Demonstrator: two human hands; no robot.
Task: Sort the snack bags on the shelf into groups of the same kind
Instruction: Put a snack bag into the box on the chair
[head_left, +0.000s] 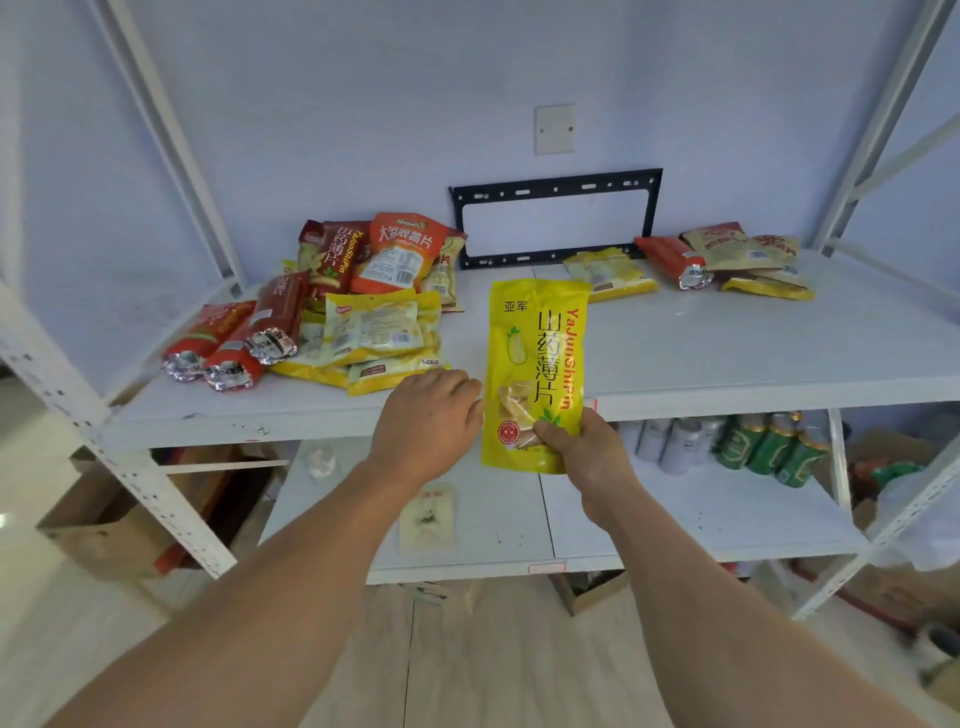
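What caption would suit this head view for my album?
Right hand holds a yellow snack bag upright over the shelf; left hand beside it.

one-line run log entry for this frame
phase: sorting | right hand: holds yellow snack bag upright | left hand: beside bag, holding nothing | unsorted pile: shelf left

Storeroom: metal shelving, cardboard boxes, stacked cans.

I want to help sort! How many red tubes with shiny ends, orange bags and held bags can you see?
Red tubes: 4 (three on the left, one on the right)
Orange bag: 1
Yellow bag held in the right hand: 1
Total: 6
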